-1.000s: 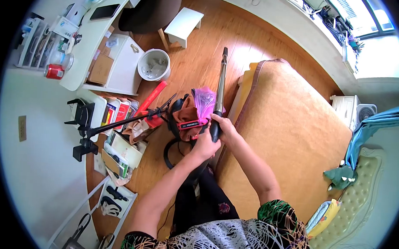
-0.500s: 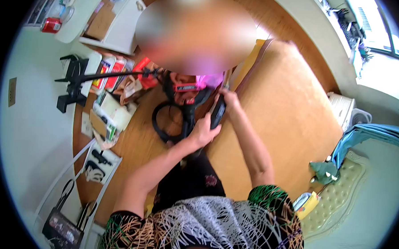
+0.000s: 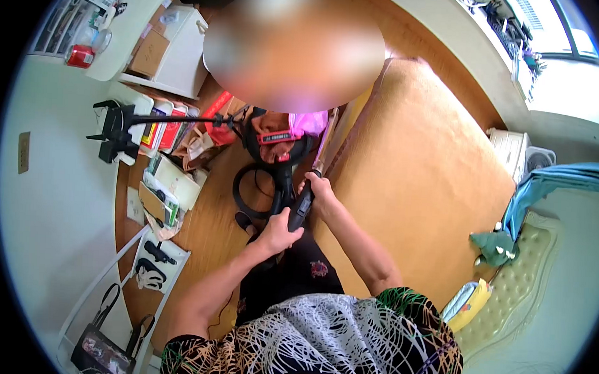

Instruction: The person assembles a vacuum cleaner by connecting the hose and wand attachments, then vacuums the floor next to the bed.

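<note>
In the head view, a black elongated handle-like device point(image 3: 301, 210) with a small grey panel lies between my two hands. My left hand point(image 3: 281, 234) is closed round its near end, low over my dark trousers. Farther forward, my right hand point(image 3: 318, 189) wraps its far end, where a slim pinkish tube point(image 3: 327, 145) runs on toward the blurred patch. Just left of my hands are a black loop point(image 3: 237, 196) and a thick black stem joined to a round black frame point(image 3: 308, 151). A pink-red labelled piece point(image 3: 279, 137) and a purple bag-like thing point(image 3: 309, 123) sit on that frame.
A bed-like tan surface point(image 3: 413, 185) is on the right, with a tufted headboard point(image 3: 508, 296). At left stand a black bracket arm point(image 3: 120, 130), books point(image 3: 173, 129) and a white rack point(image 3: 178, 258) with a handbag point(image 3: 102, 352). A blurred oval hides the area ahead.
Both hands have drawn the black device back toward my body and a little left, still gripping it. The whole view has shifted slightly.
</note>
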The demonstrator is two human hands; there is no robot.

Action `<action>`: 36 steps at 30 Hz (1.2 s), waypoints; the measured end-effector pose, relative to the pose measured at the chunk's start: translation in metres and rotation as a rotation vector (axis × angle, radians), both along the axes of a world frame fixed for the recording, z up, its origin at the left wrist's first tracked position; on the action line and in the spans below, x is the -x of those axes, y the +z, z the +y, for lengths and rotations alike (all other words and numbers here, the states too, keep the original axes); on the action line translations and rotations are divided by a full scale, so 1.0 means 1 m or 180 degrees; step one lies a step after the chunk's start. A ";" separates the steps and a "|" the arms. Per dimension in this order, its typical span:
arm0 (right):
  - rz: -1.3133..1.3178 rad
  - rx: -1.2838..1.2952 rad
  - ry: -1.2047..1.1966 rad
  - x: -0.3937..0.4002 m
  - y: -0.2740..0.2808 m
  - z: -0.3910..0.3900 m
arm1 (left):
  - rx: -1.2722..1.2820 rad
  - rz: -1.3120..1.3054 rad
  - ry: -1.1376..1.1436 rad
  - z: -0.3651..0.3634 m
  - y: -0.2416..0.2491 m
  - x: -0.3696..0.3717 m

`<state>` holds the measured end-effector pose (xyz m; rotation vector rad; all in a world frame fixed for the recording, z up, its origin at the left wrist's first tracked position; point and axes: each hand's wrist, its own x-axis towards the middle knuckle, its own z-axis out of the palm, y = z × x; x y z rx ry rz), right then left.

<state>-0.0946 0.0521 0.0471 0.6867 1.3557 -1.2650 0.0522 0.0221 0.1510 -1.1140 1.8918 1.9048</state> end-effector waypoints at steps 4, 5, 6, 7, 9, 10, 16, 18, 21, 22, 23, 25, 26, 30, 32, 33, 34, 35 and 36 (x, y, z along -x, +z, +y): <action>-0.0170 0.0296 0.0004 -0.014 -0.018 0.004 | 0.0087 0.0073 -0.0027 -0.004 -0.027 -0.015; -0.0240 0.0217 -0.0018 -0.020 -0.021 0.010 | -0.0147 -0.0011 -0.0003 -0.004 -0.018 -0.017; -0.0260 0.0258 -0.0086 -0.024 -0.024 0.013 | 0.0007 0.0108 -0.0053 0.002 -0.027 -0.027; -0.0280 0.0297 -0.0154 -0.028 -0.026 0.014 | -0.0061 0.0029 -0.0091 -0.001 -0.028 -0.029; -0.0463 0.0161 -0.0344 -0.027 -0.024 0.009 | -0.0201 -0.0110 -0.0128 -0.007 -0.019 -0.025; -0.0431 0.0246 -0.0368 -0.029 -0.027 0.010 | -0.0260 -0.0093 -0.0124 -0.012 -0.014 -0.021; -0.0812 0.0069 -0.0578 -0.059 -0.037 0.013 | -0.0459 -0.0071 -0.0169 -0.016 -0.014 -0.053; -0.0837 -0.0051 -0.0588 -0.067 -0.032 0.011 | -0.0540 -0.0221 -0.0222 -0.020 -0.012 -0.061; -0.1009 -0.0064 -0.0666 -0.073 -0.025 0.016 | -0.0668 -0.0193 -0.0179 -0.016 -0.011 -0.070; -0.1018 -0.0057 -0.0657 -0.076 -0.023 0.019 | -0.0659 -0.0201 -0.0171 -0.016 -0.010 -0.073; -0.1033 -0.0081 -0.0589 -0.080 -0.019 0.022 | -0.0765 -0.0244 -0.0217 -0.015 -0.008 -0.078; -0.1171 -0.0060 -0.0497 -0.085 -0.016 0.027 | -0.0922 -0.0303 -0.0265 -0.014 -0.005 -0.090; -0.1179 -0.0056 -0.0511 -0.087 -0.018 0.028 | -0.0920 -0.0313 -0.0278 -0.016 -0.002 -0.095; -0.1319 0.0294 -0.0492 -0.078 -0.065 0.032 | -0.1012 -0.0337 -0.0062 -0.014 0.022 -0.105; -0.1144 0.0204 -0.0652 -0.063 -0.082 0.033 | -0.1000 -0.0308 -0.0104 -0.015 0.033 -0.101; -0.1120 0.0209 -0.0714 -0.056 -0.088 0.034 | -0.0975 -0.0295 -0.0144 -0.015 0.036 -0.099; -0.1084 0.0256 -0.0677 -0.050 -0.095 0.036 | -0.0951 -0.0280 -0.0184 -0.015 0.040 -0.096; -0.1080 0.0311 -0.0651 -0.048 -0.096 0.034 | -0.0954 -0.0343 -0.0208 -0.017 0.048 -0.094; -0.1088 0.0324 -0.0723 -0.045 -0.097 0.029 | -0.0949 -0.0365 -0.0278 -0.022 0.052 -0.090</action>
